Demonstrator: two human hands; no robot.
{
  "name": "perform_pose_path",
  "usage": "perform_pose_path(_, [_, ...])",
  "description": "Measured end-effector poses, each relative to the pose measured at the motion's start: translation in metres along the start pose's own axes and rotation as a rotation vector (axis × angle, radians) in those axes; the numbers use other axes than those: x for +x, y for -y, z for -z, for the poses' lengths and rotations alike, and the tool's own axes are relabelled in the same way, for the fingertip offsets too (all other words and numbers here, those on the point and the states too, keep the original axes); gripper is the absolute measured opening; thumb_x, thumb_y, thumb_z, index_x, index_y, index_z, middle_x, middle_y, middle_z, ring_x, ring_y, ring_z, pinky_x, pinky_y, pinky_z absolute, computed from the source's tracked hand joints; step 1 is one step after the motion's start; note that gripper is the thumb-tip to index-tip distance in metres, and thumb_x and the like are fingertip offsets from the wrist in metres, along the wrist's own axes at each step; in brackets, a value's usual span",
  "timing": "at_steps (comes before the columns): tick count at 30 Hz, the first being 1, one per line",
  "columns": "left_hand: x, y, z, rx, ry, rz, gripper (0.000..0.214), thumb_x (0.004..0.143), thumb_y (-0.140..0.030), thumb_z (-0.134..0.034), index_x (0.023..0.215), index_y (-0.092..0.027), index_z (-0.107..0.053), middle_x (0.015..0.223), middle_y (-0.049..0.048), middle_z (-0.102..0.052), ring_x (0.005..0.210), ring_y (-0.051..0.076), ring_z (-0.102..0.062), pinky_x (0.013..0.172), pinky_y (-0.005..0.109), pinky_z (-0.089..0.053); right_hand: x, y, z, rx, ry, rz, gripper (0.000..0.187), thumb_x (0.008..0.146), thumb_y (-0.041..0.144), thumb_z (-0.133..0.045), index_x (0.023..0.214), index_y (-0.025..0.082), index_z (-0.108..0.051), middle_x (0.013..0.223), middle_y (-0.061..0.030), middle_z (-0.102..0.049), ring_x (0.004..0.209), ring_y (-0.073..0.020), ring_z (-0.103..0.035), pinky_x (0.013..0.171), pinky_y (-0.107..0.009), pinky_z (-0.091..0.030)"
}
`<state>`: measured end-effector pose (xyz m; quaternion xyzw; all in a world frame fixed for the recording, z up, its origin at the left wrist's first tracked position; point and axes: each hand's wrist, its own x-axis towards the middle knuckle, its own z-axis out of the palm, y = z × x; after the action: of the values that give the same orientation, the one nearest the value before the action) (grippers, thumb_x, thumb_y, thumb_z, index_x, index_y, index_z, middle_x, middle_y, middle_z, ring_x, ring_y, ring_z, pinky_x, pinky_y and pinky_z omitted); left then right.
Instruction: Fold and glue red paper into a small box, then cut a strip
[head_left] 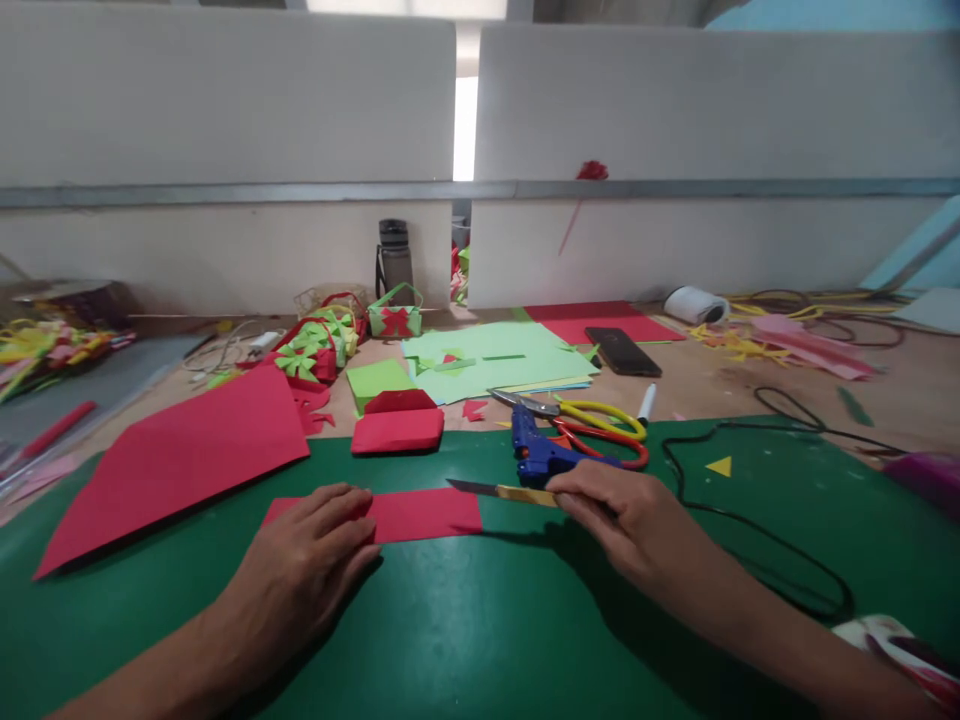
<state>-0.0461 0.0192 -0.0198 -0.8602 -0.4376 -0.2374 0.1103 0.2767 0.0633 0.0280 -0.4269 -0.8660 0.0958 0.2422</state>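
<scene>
A red paper strip (427,515) lies flat on the green mat (450,640). My left hand (307,550) rests on the strip's left part, fingers laid over the paper and slightly bent, covering some of it. Between the fingers of my right hand (615,510) is a craft knife (525,494) with a gold-coloured handle. Its dark blade points left, just above the strip's right end; I cannot tell whether it touches the paper. Behind the strip sits a small folded red paper box (397,430). A blue glue gun (544,455) lies beyond the knife, near my right hand.
Scissors (600,415) with yellow and orange-red handles lie behind the glue gun. A large red sheet (187,450) is at left. Farther back are pale green sheets (517,345), a phone (621,350) and a bottle (395,260). A black cable (780,545) loops at right.
</scene>
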Motion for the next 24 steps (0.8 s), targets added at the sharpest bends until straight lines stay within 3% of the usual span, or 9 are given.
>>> perform_pose_path(3, [0.002,-0.001,0.003,-0.002,0.008,-0.005,0.019,0.095,-0.029,-0.047,0.095,-0.017,-0.061,0.104,0.0092,-0.067,0.099,0.025,-0.059,0.080,0.036,-0.050,-0.010,-0.009,-0.013,-0.206,0.007,0.116,0.026,0.091,0.016,-0.038,0.076,0.017,-0.059,0.065,-0.0031,-0.059,0.056,-0.0157,-0.056,0.053,-0.026,-0.041])
perform_pose_path(5, [0.004,0.000,0.002,0.007,0.012,-0.010,0.021,0.095,-0.030,-0.046,0.102,-0.016,-0.060,0.104,0.0100,-0.066,0.098,0.025,-0.058,0.077,0.035,-0.050,-0.014,-0.013,-0.019,-0.251,0.028,0.179,0.017,0.090,0.015,-0.043,0.085,0.016,-0.059,0.069,-0.0032,-0.059,0.058,-0.0170,-0.057,0.053,-0.027,-0.040])
perform_pose_path(8, [0.009,0.001,0.000,0.019,0.051,-0.004,0.027,0.095,-0.034,-0.045,0.111,-0.016,-0.057,0.107,0.0104,-0.065,0.096,0.025,-0.057,0.075,0.035,-0.050,-0.017,-0.012,-0.021,-0.216,0.130,0.217,0.012,0.083,0.016,-0.058,0.096,0.017,-0.058,0.077,-0.0027,-0.060,0.062,-0.0172,-0.057,0.054,-0.027,-0.040])
perform_pose_path(11, [0.015,0.002,-0.003,0.018,0.075,-0.011,0.031,0.095,-0.039,-0.045,0.116,-0.017,-0.055,0.113,0.0106,-0.062,0.102,0.026,-0.055,0.080,0.037,-0.050,-0.017,-0.010,-0.019,-0.181,0.226,0.263,0.008,0.086,0.014,-0.053,0.088,0.019,-0.059,0.073,-0.0008,-0.058,0.058,-0.0152,-0.054,0.050,-0.026,-0.038])
perform_pose_path(14, [0.018,0.003,-0.007,-0.006,0.093,-0.042,0.037,0.093,-0.040,-0.048,0.123,-0.019,-0.051,0.123,0.0108,-0.058,0.113,0.028,-0.050,0.090,0.042,-0.047,-0.018,-0.011,-0.018,-0.129,0.139,0.295,0.019,0.093,0.015,-0.042,0.092,0.018,-0.061,0.074,-0.0030,-0.062,0.060,-0.0156,-0.057,0.054,-0.026,-0.042])
perform_pose_path(16, [0.019,0.004,-0.010,-0.045,0.127,-0.048,0.039,0.093,-0.038,-0.049,0.127,-0.019,-0.047,0.126,0.0103,-0.057,0.118,0.028,-0.047,0.094,0.043,-0.046,-0.018,-0.013,-0.015,-0.051,0.052,0.225,0.023,0.093,0.016,-0.040,0.103,0.016,-0.061,0.084,-0.0055,-0.068,0.069,-0.0157,-0.063,0.062,-0.025,-0.046])
perform_pose_path(18, [0.018,0.006,-0.012,-0.091,0.142,-0.035,0.039,0.094,-0.035,-0.048,0.129,-0.019,-0.045,0.126,0.0092,-0.057,0.119,0.026,-0.047,0.095,0.041,-0.047,-0.015,-0.012,-0.008,0.047,0.059,0.094,0.029,0.093,0.016,-0.040,0.113,0.017,-0.060,0.094,-0.0048,-0.071,0.077,-0.0143,-0.065,0.069,-0.023,-0.048])
perform_pose_path(22, [0.015,0.010,-0.014,-0.154,0.111,-0.025,0.038,0.094,-0.033,-0.049,0.130,-0.020,-0.043,0.119,0.0079,-0.061,0.116,0.023,-0.050,0.095,0.037,-0.047,-0.005,-0.007,0.008,0.181,0.283,-0.129,0.029,0.093,0.021,-0.040,0.110,0.025,-0.064,0.084,0.0036,-0.070,0.068,-0.0104,-0.061,0.062,-0.018,-0.045])
perform_pose_path(24, [0.015,0.011,-0.013,-0.162,0.080,-0.038,0.039,0.094,-0.032,-0.050,0.129,-0.020,-0.044,0.117,0.0084,-0.061,0.113,0.023,-0.051,0.094,0.037,-0.047,-0.002,-0.005,0.012,0.203,0.335,-0.187,0.027,0.093,0.023,-0.042,0.105,0.025,-0.066,0.073,0.0049,-0.065,0.061,-0.0098,-0.055,0.056,-0.017,-0.042])
